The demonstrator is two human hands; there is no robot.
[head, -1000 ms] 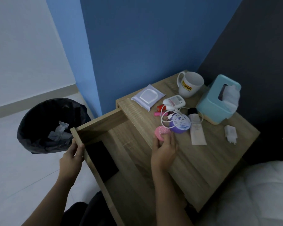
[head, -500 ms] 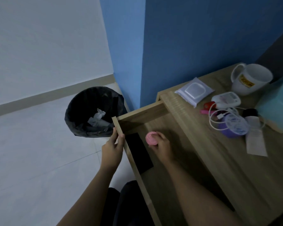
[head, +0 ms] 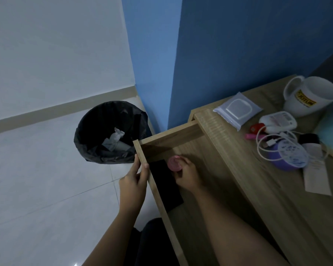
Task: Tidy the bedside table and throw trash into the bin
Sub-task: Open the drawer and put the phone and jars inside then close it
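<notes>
Left hand [head: 133, 182] pinches the front edge of the open drawer [head: 142, 156]. Right hand [head: 187, 174] grips a pink jar [head: 174, 164] inside the drawer, beside a black slab [head: 164, 184]. Bin [head: 112, 132] on floor.

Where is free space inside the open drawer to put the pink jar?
Bare drawer floor lies right of the right hand, toward the table edge. The black flat item fills the strip by the drawer front. The tabletop near the cable is crowded.

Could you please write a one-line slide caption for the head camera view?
Right hand lowers a small round pink container into the open wooden drawer; left hand grips its front edge.
</notes>
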